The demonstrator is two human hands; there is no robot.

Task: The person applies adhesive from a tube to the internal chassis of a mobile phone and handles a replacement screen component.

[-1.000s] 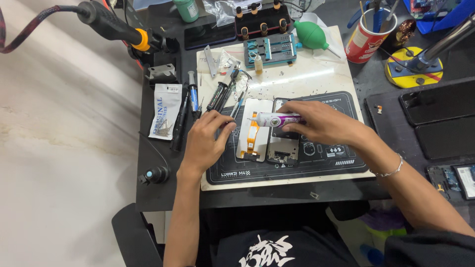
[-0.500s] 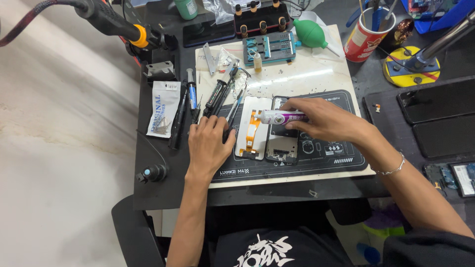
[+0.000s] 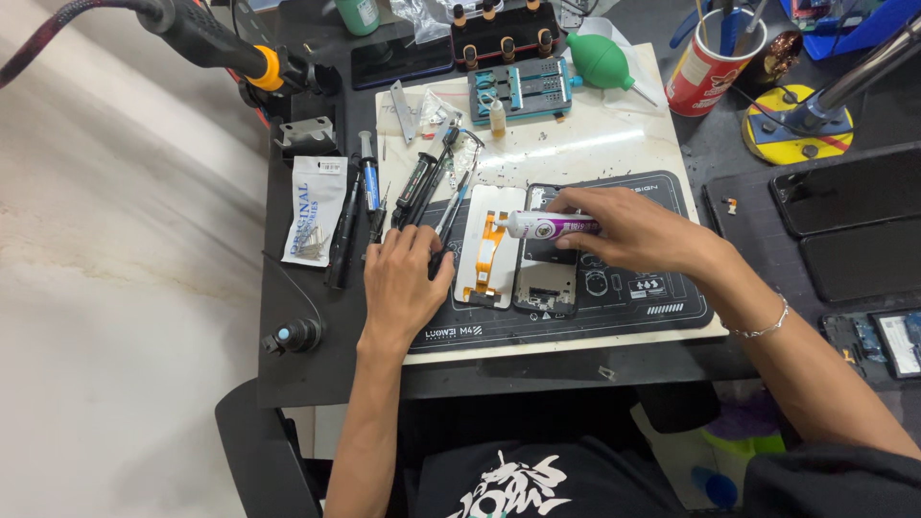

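Glue tube (image 3: 545, 226), purple and white, lies horizontal in the right hand (image 3: 628, 230), fingers clamped round its body, nozzle pointing away from the palm toward the white panel (image 3: 489, 257). Tip sits just over the seam between that panel, with its orange flex (image 3: 487, 251), and the open phone frame (image 3: 549, 278) directly under the hand. Both parts lie flat on the black mat (image 3: 662, 307). Left hand (image 3: 403, 283) rests palm down on the mat's near-left edge, just beside the panel, fingers loosely spread, gripping nothing; fingertips touch or nearly touch the row of tools (image 3: 422, 187) beyond it, can't tell which. Further out from the tube: blue jig (image 3: 523, 88), green blower (image 3: 600, 59), red cup (image 3: 710, 67). Left of the tools, a white pouch (image 3: 315, 206).
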